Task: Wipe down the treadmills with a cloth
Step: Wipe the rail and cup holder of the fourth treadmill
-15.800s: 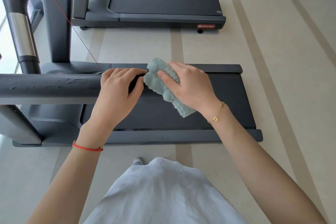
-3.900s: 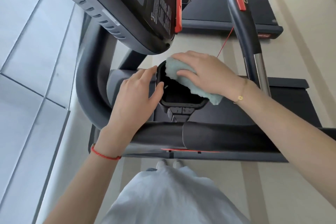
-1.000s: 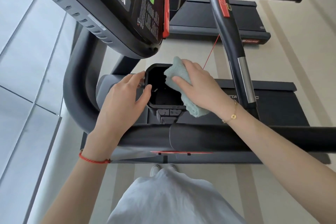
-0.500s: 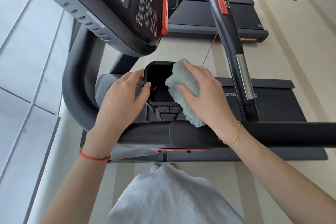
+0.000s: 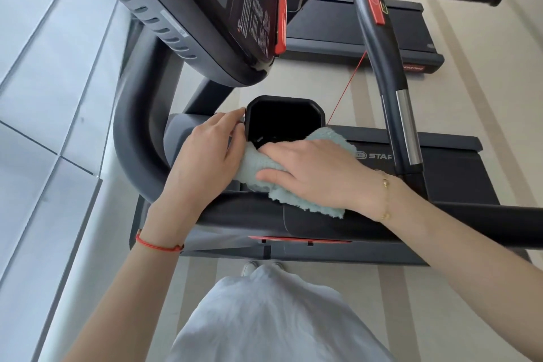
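I stand beside a dark treadmill (image 5: 440, 173) and look down over its side handrail (image 5: 293, 222). A black cup holder (image 5: 283, 119) juts out below the console (image 5: 211, 12). My right hand (image 5: 311, 173) lies flat on a pale green fluffy cloth (image 5: 296, 198), pressing it over the holder's near rim and the rail. My left hand (image 5: 205, 161) rests against the holder's left side, fingertips on its rim. The near part of the holder is hidden under the cloth and hands.
A curved inner handlebar with a red button and metal sensor (image 5: 390, 76) rises right of the holder. A red safety cord (image 5: 348, 88) runs past it. A second treadmill (image 5: 367, 29) stands beyond. Pale tiles (image 5: 44, 97) lie at the left.
My right hand has slid the cloth from inside the holder's right wall down and toward me, onto its near rim and the rail. My left hand stays on the holder.
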A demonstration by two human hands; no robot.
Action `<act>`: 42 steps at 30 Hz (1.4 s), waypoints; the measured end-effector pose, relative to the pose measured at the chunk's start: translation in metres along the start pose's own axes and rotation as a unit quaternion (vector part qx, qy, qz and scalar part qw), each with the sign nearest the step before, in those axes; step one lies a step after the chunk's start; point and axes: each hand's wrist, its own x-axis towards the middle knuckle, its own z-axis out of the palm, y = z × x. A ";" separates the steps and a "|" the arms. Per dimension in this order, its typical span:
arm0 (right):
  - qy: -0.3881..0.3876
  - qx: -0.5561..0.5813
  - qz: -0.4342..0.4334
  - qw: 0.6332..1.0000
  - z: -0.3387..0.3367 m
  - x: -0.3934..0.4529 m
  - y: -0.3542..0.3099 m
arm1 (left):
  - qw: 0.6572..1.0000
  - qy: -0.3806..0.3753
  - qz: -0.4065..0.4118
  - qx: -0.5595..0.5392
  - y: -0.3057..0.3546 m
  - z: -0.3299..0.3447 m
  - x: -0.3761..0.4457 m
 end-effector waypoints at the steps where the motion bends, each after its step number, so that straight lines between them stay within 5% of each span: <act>1: 0.008 -0.004 -0.002 1.000 0.002 -0.002 0.003 | 1.000 -0.002 -0.001 0.000 0.000 0.000 0.000; 18: 0.079 0.007 -0.103 0.992 0.009 -0.019 0.040 | 1.000 -0.002 -0.002 -0.003 0.005 -0.002 0.000; 24: 0.052 -0.013 -0.070 0.996 0.005 0.015 0.017 | 1.000 0.002 -0.008 -0.014 0.005 -0.002 -0.001; 31: 0.222 -0.011 -0.152 0.963 0.017 -0.021 0.055 | 1.000 -0.005 -0.003 -0.004 0.004 -0.002 -0.001; 36: 0.427 0.011 -0.076 0.901 -0.014 0.005 0.060 | 1.000 -0.004 -0.010 -0.001 0.005 -0.002 0.000; 38: 0.385 -0.010 -0.063 0.921 -0.021 0.026 0.061 | 1.000 -0.004 -0.009 -0.001 0.005 -0.003 0.000; 42: 0.143 -0.055 0.006 0.988 -0.008 0.060 0.065 | 1.000 -0.002 -0.007 -0.002 0.005 -0.002 0.000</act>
